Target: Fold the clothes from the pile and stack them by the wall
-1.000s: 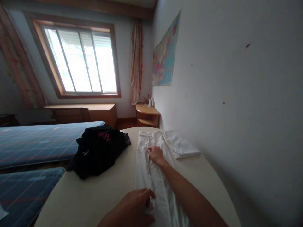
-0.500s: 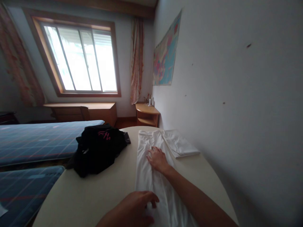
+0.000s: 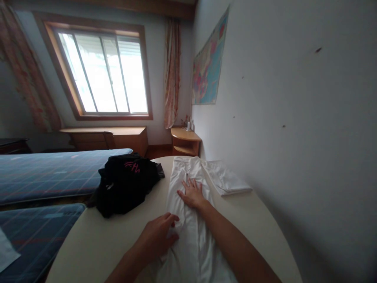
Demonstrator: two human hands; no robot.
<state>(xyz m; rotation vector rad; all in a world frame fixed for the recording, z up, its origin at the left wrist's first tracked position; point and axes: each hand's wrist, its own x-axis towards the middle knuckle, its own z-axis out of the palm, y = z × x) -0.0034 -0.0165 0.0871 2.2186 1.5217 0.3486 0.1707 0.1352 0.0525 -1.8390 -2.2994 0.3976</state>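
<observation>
White trousers (image 3: 188,243) lie lengthwise on a pale round table (image 3: 97,243), waistband at the far edge and legs running towards me, with some wrinkles. My right hand (image 3: 193,194) rests flat on their upper part, fingers spread. My left hand (image 3: 160,234) is at the left edge of the trousers, lower down, with bent fingers and the thumb apart from them; nothing shows between them. Beside the trousers on the right lies a folded white garment (image 3: 229,181). A crumpled black garment (image 3: 126,188) with pink lettering sits on the table's left side.
Two blue plaid mattresses (image 3: 50,173) are left of the table. A wall (image 3: 294,165) with a map (image 3: 210,67) runs close along the right. A wooden desk (image 3: 126,133) stands below the window, and a small corner shelf (image 3: 185,135) is beyond the table.
My left hand has moved forward and left to the trousers' edge. My right hand has shifted slightly left and its fingers have spread flatter. The view has turned slightly left.
</observation>
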